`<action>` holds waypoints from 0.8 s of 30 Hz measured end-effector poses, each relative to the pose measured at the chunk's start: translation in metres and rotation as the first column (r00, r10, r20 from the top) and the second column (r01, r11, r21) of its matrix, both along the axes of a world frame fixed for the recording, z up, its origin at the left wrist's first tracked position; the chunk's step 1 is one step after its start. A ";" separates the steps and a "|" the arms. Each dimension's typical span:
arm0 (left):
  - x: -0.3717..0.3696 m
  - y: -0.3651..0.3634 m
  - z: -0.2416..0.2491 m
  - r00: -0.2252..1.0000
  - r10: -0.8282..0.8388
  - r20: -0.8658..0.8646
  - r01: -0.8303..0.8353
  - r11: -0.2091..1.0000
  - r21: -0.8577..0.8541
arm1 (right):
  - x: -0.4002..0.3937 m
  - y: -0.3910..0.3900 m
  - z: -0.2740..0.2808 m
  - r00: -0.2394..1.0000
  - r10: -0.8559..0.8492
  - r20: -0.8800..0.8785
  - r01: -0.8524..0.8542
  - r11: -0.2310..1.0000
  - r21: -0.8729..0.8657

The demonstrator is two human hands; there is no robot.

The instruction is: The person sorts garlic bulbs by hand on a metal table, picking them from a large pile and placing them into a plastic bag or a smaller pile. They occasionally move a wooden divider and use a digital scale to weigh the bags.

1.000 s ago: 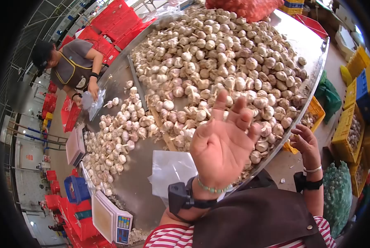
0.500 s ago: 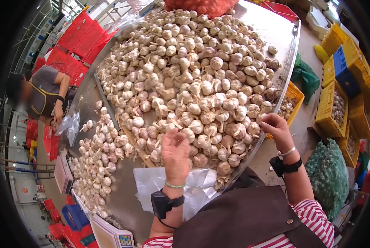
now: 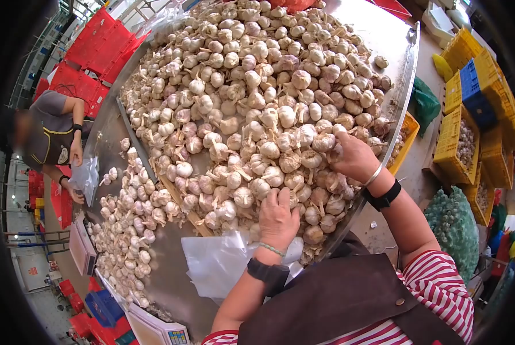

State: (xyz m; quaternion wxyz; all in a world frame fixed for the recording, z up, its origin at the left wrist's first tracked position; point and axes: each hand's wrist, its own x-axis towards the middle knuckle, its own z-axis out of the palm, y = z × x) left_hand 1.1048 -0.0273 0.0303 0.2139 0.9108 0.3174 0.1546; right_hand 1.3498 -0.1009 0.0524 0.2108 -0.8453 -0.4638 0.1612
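Note:
A large heap of garlic bulbs [image 3: 252,109] covers the metal table. My right hand [image 3: 356,158] reaches over its right side, fingers curled against a garlic bulb [image 3: 324,142] at the fingertips. The thumb's contact is partly hidden. Lower down, my left hand [image 3: 279,218] rests palm down on the near edge of the heap, fingers a little apart, touching bulbs and holding none that I can see. Clear plastic bags [image 3: 211,261] lie flat on the table beside my left wrist.
A wooden and metal divider [image 3: 177,198] separates a smaller garlic pile [image 3: 134,230] on the left. Scales [image 3: 154,328] stand at the table's left edge. Another person [image 3: 53,132] handles a plastic bag [image 3: 86,179]. Yellow crates [image 3: 458,138] and a green net sack [image 3: 456,230] stand right.
My right hand has moved left and inward from the table edge onto the bulbs. My left hand has turned palm down and shifted right onto the heap. The view has shifted slightly.

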 end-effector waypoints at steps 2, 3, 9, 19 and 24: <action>0.000 0.006 -0.003 0.999 -0.016 0.032 0.018 0.996 -0.088 | 0.008 -0.010 0.020 0.992 -0.044 -0.122 0.040 0.999 -0.037; -0.002 0.009 -0.004 0.998 -0.022 0.055 0.031 0.984 -0.177 | 0.012 -0.016 0.027 0.965 -0.086 -0.249 0.068 0.995 -0.079; -0.035 0.048 0.021 0.639 0.695 0.330 0.409 0.056 -0.911 | 0.049 -0.050 0.040 0.076 0.344 -0.936 0.531 0.781 0.330; 0.035 0.068 0.016 0.967 -0.105 -0.231 0.129 0.987 0.095 | 0.003 0.084 0.035 0.928 0.366 0.076 -0.369 0.928 0.039; 0.047 0.070 0.011 0.936 -0.101 -0.338 0.187 0.954 0.233 | -0.012 0.107 0.022 0.844 0.458 0.280 -0.341 0.860 -0.380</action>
